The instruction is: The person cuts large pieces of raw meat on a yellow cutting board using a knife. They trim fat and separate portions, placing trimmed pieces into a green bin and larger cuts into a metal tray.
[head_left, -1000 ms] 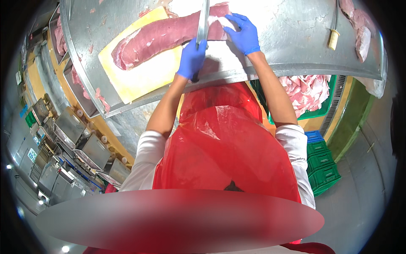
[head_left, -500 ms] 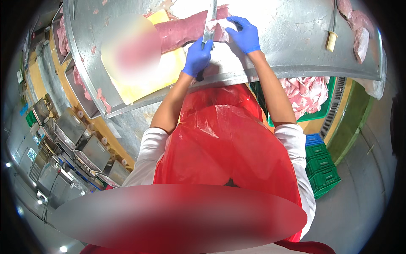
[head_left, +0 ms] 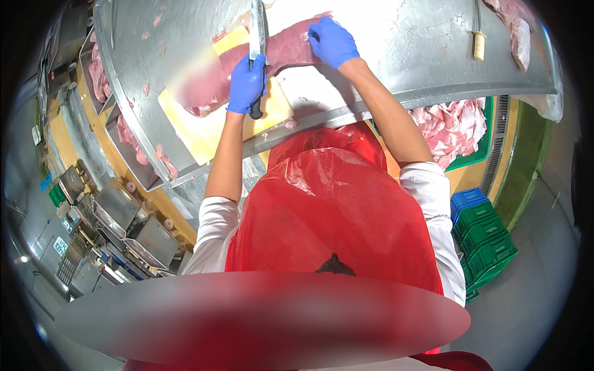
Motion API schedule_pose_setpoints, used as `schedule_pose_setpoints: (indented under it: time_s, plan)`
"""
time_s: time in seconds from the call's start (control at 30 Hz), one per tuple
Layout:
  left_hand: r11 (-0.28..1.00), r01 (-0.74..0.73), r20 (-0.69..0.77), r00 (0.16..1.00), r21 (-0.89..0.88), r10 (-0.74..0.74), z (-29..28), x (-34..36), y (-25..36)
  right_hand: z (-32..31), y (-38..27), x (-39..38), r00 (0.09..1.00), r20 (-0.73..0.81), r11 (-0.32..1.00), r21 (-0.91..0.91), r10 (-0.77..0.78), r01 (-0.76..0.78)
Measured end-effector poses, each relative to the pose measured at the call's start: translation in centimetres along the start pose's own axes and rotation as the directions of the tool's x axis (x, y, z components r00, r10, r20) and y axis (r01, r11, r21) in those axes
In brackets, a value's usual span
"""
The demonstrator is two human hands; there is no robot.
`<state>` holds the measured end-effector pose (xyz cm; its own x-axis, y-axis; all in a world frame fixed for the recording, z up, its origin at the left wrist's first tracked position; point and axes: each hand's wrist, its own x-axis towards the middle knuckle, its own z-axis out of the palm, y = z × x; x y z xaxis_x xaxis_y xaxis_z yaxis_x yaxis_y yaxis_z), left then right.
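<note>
A long dark-red loin of meat [head_left: 288, 46] lies across the metal table, its left part over a yellow cutting board [head_left: 198, 142]. My left hand [head_left: 246, 85], in a blue glove, is closed round the black handle of a knife [head_left: 258, 31]. Its blade points away from me and crosses over the loin. At the loin's right end is my right hand [head_left: 336, 43], also blue-gloved, with its fingers curled and closed on the meat. The fingertips are partly hidden. A blurred patch covers the loin's left end.
The steel table [head_left: 408, 68] has a raised near edge. On its right lie a tool with a cream handle [head_left: 479, 46] and pale meat pieces [head_left: 521, 46]. Below stands a green crate [head_left: 487, 139] of meat trimmings. Meat trays [head_left: 111, 120] line the left; stacked crates [head_left: 486, 241] stand right.
My left hand and the knife have moved left along the loin. My right hand has shifted left onto its end; the pale flap it was handling no longer shows there.
</note>
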<state>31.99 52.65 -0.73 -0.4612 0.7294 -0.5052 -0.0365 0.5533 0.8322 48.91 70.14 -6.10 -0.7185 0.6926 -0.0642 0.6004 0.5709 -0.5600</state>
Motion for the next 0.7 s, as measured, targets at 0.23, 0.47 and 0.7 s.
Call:
schedule_pose_setpoints:
  time_s: [0.23, 0.47, 0.7]
  plan:
    - [0.980, -0.097, 0.189, 0.980, 0.172, 0.064, 0.1, 3.4, 0.8, -1.2, -1.9, -0.8, 0.999, -0.021, 0.997, -0.060, -0.040, 0.039]
    - [1.000, -0.019, 0.193, 0.981, 0.011, 0.016, 0.1, 3.6, 1.5, -0.9, -0.6, 0.2, 0.998, 0.049, 0.997, -0.076, 0.034, -0.030]
    - [0.943, -0.149, 0.214, 0.973, 0.297, 0.087, 2.3, 3.2, 1.4, -1.6, -0.7, -0.8, 0.917, 0.008, 0.903, 0.172, 0.399, -0.394]
